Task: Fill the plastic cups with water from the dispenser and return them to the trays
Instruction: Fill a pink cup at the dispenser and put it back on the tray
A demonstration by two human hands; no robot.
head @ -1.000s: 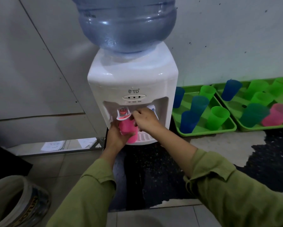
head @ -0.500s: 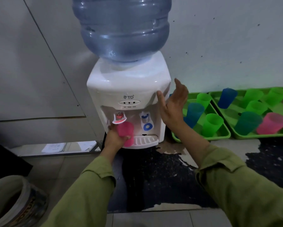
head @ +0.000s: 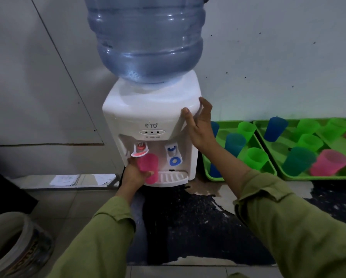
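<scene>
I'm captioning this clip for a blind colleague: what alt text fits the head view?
A person's left hand holds a pink cup under the red tap of a white water dispenser, while the right hand rests on its side. To the right sit green trays of coloured cups.

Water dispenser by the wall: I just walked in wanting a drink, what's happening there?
A person's left hand holds a pink cup under the red tap of the white dispenser. The right hand is open, resting against the dispenser's upper right corner. Whether water is running is unclear. Blue, green and pink cups stand in two green trays to the right.
</scene>
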